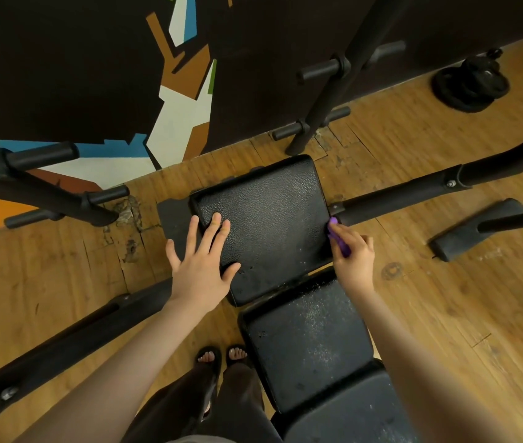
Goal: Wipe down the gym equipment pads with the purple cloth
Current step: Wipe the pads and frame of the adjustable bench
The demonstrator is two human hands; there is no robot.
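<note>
Right hand (pixel 354 254) gripping purple cloth (pixel 338 236)

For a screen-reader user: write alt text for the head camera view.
A person's right hand grips a purple cloth at the right edge of a black bench pad, while the left hand rests flat on its left side. A dusty second pad lies nearer, above a wooden floor.

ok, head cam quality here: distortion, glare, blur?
Head view: strong wide-angle bending at the edges; soft sheen on the black textured far pad, none blown out; the bunched purple cloth in the right hand is small but sharp; upper wall dark.
</note>
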